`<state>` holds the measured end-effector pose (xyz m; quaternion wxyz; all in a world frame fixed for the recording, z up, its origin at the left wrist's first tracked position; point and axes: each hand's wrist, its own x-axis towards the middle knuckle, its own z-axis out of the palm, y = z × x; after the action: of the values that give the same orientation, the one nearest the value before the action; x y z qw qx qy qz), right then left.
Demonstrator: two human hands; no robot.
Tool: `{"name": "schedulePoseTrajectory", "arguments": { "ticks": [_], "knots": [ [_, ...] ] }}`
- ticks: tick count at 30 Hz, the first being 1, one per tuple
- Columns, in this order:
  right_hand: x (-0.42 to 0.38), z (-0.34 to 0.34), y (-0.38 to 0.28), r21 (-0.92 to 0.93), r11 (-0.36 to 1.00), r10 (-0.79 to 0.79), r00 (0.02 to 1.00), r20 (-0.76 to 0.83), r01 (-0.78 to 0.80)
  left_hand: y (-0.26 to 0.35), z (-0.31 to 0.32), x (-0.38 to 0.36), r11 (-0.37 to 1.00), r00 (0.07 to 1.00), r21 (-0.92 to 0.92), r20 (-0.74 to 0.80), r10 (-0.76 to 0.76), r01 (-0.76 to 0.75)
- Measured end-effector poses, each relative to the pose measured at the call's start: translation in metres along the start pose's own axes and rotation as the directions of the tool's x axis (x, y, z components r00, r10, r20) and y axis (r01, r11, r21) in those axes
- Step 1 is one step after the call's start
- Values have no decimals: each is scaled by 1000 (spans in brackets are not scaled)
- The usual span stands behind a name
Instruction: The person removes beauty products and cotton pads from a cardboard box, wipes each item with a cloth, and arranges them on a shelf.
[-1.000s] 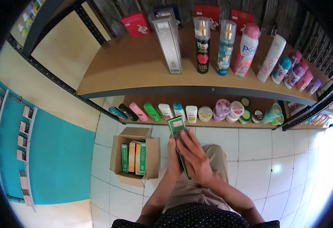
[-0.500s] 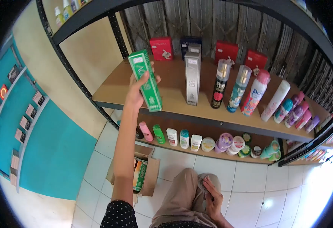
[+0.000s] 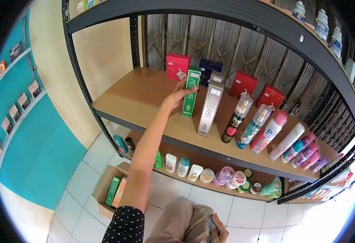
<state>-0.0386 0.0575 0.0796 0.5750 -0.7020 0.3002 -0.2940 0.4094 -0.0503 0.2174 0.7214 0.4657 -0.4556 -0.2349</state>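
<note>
My left hand [image 3: 180, 95] is closed around a tall green Brasov box [image 3: 191, 95], gripping it from its left side. The box is upright at the middle shelf, its base at or very near the surface. Just to its right stands a silver Brasov box [image 3: 211, 106], with a second silver box partly hidden behind. On my knee rests my right hand [image 3: 221, 231], fingers curled on what looks like a grey cloth [image 3: 210, 223]. Below my left arm, an open cardboard box [image 3: 100, 194] holds a green box [image 3: 112, 191] and an orange box [image 3: 120, 193].
Spray bottles [image 3: 237, 117] and roll-on deodorants [image 3: 303, 156] line the shelf's right side. Red boxes [image 3: 243, 84] and a navy box [image 3: 209, 69] stand at the back. Bottles and jars [image 3: 207, 175] fill the lower shelf. A black post [image 3: 82, 73] rises at left.
My left hand has carried the green box right and back, turning it from tilted to upright beside the silver boxes. The camera view has shifted; my right hand stays on my knee.
</note>
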Motion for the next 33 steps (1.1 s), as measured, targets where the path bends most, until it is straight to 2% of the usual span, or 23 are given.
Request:
{"name": "schedulePoseTrajectory", "arguments": {
  "ticks": [6, 7, 9, 10, 12, 15, 22, 24, 31, 33],
  "knots": [
    [-2, -4, -9, 0, 986, 167, 986, -1, -167, -1, 6, 7, 990, 991, -38, 9, -136, 136],
    [-2, -2, -13, -2, 986, 168, 986, 0, -168, -2, 5, 7, 990, 991, -40, 8, -136, 136],
    [-1, 1, -24, 37, 954, 297, 955, -25, -296, -4, 5, 9, 993, 994, -82, 77, -77, 83],
    [-1, 0, -19, 39, 954, 299, 954, -26, -298, -4, 5, 8, 993, 994, -82, 78, -79, 85],
    [-3, -2, -6, 25, 979, 201, 979, -20, -201, -4, 4, 7, 987, 988, -67, 57, -144, 148],
    [-1, 0, -16, 13, 984, 178, 984, -19, -177, 9, 11, -4, 987, 989, -58, 15, -148, 149],
    [-1, -1, -19, 63, 971, 233, 972, -8, -232, -2, -4, -2, 990, 983, 52, 123, -138, 132],
    [0, -1, -21, 68, 964, 258, 966, -7, -257, -3, -7, -2, 995, 978, 22, 181, -104, 102],
    [1, -1, -29, 80, 932, 355, 935, -1, -354, 9, -23, -19, 993, 990, 114, 144, 0, -17],
    [1, -2, -30, 80, 916, 393, 920, 12, -392, 23, -34, -45, 951, 989, 275, 2, 146, -141]
  ]
}}
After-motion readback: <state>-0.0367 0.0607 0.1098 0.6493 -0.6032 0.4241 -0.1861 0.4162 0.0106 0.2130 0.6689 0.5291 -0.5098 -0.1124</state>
